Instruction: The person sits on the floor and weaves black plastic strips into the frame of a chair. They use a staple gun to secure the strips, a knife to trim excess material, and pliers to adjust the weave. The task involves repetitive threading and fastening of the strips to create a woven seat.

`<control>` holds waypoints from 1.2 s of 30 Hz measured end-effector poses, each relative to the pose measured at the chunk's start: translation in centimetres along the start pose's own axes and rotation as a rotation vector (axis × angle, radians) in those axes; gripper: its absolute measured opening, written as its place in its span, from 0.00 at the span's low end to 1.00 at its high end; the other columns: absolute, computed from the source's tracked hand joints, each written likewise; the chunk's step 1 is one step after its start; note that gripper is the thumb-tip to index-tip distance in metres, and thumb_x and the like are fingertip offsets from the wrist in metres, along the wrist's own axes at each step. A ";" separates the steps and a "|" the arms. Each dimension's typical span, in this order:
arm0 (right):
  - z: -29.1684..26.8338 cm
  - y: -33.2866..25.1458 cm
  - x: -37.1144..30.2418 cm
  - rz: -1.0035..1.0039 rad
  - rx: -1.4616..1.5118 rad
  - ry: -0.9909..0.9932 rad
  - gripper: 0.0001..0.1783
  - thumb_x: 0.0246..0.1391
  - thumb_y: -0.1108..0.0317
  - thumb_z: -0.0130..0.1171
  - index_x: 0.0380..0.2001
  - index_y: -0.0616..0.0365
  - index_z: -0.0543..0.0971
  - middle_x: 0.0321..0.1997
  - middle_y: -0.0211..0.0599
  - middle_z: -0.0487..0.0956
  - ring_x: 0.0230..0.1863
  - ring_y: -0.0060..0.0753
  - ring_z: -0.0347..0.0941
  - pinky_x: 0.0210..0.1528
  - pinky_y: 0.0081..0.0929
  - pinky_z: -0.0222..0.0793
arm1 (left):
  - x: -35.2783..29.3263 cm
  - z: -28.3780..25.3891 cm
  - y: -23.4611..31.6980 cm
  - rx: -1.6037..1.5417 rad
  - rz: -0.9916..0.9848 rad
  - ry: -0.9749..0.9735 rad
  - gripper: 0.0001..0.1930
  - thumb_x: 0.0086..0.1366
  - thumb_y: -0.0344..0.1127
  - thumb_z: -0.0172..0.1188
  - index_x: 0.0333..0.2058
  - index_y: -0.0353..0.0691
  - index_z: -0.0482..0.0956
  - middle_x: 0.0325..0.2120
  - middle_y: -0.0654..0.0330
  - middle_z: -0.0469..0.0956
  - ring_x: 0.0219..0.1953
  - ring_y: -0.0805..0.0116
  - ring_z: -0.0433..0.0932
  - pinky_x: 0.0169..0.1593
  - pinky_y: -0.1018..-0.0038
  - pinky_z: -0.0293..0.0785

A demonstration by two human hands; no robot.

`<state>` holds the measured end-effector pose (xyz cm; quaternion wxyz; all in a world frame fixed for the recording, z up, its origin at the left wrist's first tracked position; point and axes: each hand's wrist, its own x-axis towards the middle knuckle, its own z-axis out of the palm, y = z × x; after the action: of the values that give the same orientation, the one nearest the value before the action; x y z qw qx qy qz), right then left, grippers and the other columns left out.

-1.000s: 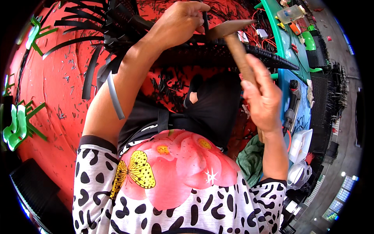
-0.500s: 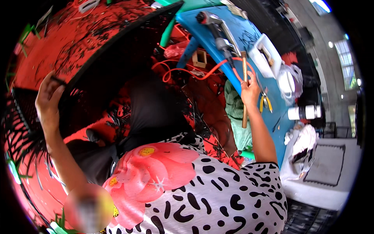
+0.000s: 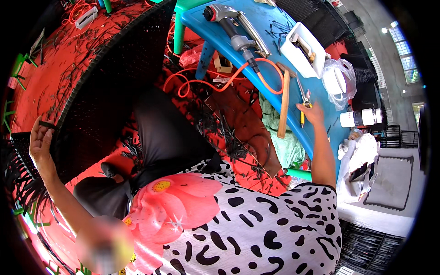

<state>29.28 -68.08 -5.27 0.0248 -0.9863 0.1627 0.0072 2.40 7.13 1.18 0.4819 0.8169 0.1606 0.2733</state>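
Observation:
My left hand (image 3: 41, 145) is at the far left with its fingers curled around a short black strip (image 3: 48, 125), beside the rim of a big dark woven piece (image 3: 107, 87). On the blue table (image 3: 215, 32), my right hand (image 3: 313, 114) is closed at a pair of yellow-handled pliers (image 3: 302, 120), one handle showing below the fingers. A wooden-handled hammer (image 3: 284, 107) lies just left of that hand, its handle sticking out past the table edge.
A nail gun (image 3: 238, 39) with an orange hose (image 3: 247, 82) lies on the table. A white bin (image 3: 293, 50), a plastic bag (image 3: 341, 82) and a white bottle (image 3: 361, 118) stand to the right. Black scraps litter the red floor (image 3: 50, 68). Green cloth (image 3: 279, 142) hangs below the table edge.
My right hand has let go of the hammer at the table edge and moved right onto the pliers. My left hand has shifted slightly left and down, and the view has turned.

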 end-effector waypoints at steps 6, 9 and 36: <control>1.0 8.3 4.9 -0.236 0.489 0.020 0.26 0.40 0.54 0.67 0.40 0.61 0.78 0.36 0.39 0.80 0.35 0.36 0.74 0.39 0.32 0.69 | -1.2 2.7 3.8 0.052 -0.092 0.223 0.19 0.58 0.34 0.57 0.48 0.33 0.75 0.37 0.56 0.80 0.40 0.71 0.77 0.49 0.78 0.69; -0.1 7.7 9.2 -0.181 0.366 0.432 0.27 0.46 0.62 0.58 0.49 0.64 0.74 0.46 0.43 0.79 0.43 0.38 0.75 0.48 0.31 0.68 | -1.0 3.3 3.7 0.191 0.076 0.253 0.09 0.62 0.32 0.55 0.36 0.32 0.78 0.29 0.60 0.80 0.33 0.75 0.79 0.39 0.78 0.73; -9.2 -50.8 -26.0 -2.193 0.244 0.452 0.19 0.33 0.60 0.65 0.31 0.56 0.77 0.27 0.36 0.70 0.33 0.39 0.70 0.36 0.35 0.66 | -4.2 3.5 3.9 -0.048 0.216 0.144 0.04 0.62 0.24 0.56 0.33 0.31 0.79 0.25 0.65 0.77 0.28 0.80 0.74 0.35 0.84 0.71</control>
<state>21.03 -12.21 6.87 0.0842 -0.5659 -0.7920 -0.2133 1.13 0.53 1.99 0.4564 0.7959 0.0991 0.3852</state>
